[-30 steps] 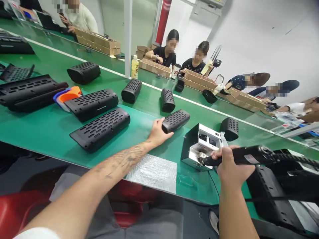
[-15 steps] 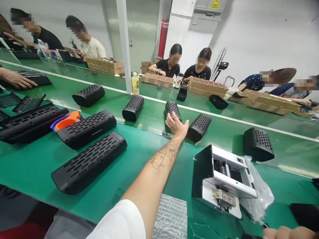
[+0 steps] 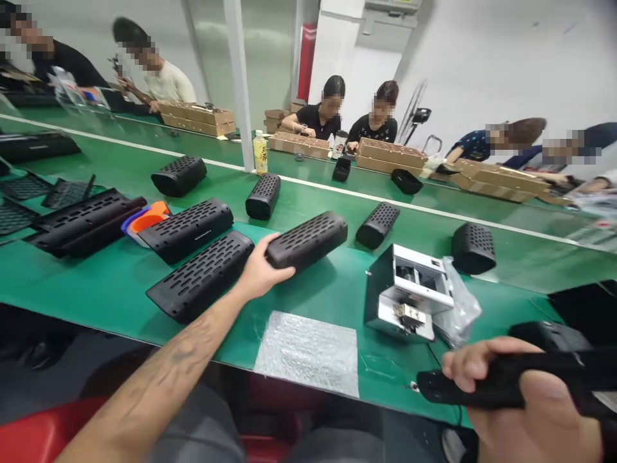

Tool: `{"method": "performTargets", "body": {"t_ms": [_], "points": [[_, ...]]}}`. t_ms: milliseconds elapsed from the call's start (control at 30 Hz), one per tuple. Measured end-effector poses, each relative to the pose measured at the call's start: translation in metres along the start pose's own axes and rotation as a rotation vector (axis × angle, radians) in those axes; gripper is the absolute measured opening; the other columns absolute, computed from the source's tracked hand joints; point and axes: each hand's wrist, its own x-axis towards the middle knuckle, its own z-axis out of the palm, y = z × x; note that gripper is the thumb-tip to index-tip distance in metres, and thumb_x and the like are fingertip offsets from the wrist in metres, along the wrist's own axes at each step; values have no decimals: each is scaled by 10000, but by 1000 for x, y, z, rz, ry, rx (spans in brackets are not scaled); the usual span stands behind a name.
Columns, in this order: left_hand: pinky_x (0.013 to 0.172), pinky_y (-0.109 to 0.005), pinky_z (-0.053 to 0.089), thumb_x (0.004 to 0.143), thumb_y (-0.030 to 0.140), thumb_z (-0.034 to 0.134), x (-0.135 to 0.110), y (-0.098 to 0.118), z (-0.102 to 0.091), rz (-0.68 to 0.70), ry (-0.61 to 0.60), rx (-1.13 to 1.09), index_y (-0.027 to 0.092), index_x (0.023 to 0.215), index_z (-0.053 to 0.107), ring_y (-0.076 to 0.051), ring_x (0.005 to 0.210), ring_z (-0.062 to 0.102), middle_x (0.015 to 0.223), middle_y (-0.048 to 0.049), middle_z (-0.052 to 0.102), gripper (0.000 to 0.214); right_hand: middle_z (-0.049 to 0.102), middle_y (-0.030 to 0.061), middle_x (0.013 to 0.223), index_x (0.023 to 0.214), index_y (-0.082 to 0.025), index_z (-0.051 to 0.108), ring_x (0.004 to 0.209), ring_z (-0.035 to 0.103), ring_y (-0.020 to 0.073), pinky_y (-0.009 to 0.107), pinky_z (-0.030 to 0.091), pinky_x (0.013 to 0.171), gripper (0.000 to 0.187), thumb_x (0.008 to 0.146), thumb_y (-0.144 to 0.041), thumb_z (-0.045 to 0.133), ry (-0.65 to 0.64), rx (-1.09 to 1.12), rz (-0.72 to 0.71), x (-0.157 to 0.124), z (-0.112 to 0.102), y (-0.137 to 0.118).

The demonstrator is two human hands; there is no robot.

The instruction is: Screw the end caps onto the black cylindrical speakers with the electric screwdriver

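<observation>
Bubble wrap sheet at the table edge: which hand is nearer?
Left. The left hand grips a black speaker shell just above the bubble wrap sheet; the right hand holds a black tool off to its right.

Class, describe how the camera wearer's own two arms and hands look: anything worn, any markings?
Both hands are bare, without gloves. The left hand has a bare forearm bearing dark tattoo markings; no sleeve shows on it. The right hand shows no ring or watch.
</observation>
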Motion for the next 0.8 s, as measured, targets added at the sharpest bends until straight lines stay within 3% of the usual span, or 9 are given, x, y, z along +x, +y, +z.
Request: {"method": "performTargets", "body": {"t_ms": [100,167,233,433,800], "points": [[1265,-510,626,787,380,956,-80,-22,-56,85,-227,49,189,1703,553,-380,1450,747,1617,-169,685,1019,569,11,618,957,-229,824,473,566,166,335,586,501,410,925,-627,915,-61,76,-83,-3,23,-17],[1297,-502,607,816,340,931,-114,-30,-73,165,-343,116,236,1694,565,-368,1476,738,1631,-148,667,957,563,-5,619,953,-224,805,464,564,160,329,586,506,417,943,-629,906,-90,124,-136,-5,35,-24],[1353,-508,555,834,306,919,-132,-32,-77,259,-409,162,292,1692,556,-357,1546,688,1675,-126,620,932,571,-12,624,961,-222,791,466,574,164,323,581,513,412,968,-622,891,-141,155,-192,-5,46,-28],[1395,-497,492,839,217,885,-137,-28,-67,428,-539,89,366,1721,476,-320,1625,589,1693,-116,521,983,629,-13,656,989,-222,813,496,628,168,310,596,531,383,994,-594,902,-332,218,-230,-3,75,-16],[1399,-520,485,852,215,905,-136,-29,-64,489,-538,65,308,1725,457,-338,1614,576,1663,-151,524,985,646,-5,685,984,-186,746,536,649,152,302,622,555,336,1034,-488,886,-451,145,-159,-2,89,14]]}}
